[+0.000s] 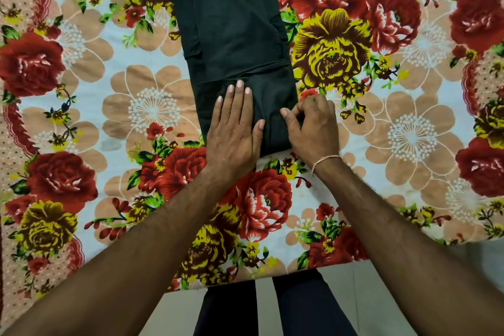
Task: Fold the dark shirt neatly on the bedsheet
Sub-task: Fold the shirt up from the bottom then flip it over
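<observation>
Two hands at the dark shirt's [234,35] near edge: left hand [233,128] flat, right hand [313,125] pinching (bedsheet [81,117] open around).

Left hand [233,128] presses flat on the dark shirt [231,35], fingers straight; just beside it, right hand [311,125] pinches the near edge over the flowered bedsheet [122,106].

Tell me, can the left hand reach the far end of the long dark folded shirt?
Probably not from here: the left hand lies flat on the dark shirt's near end, and the far end runs past the picture's top.
</observation>
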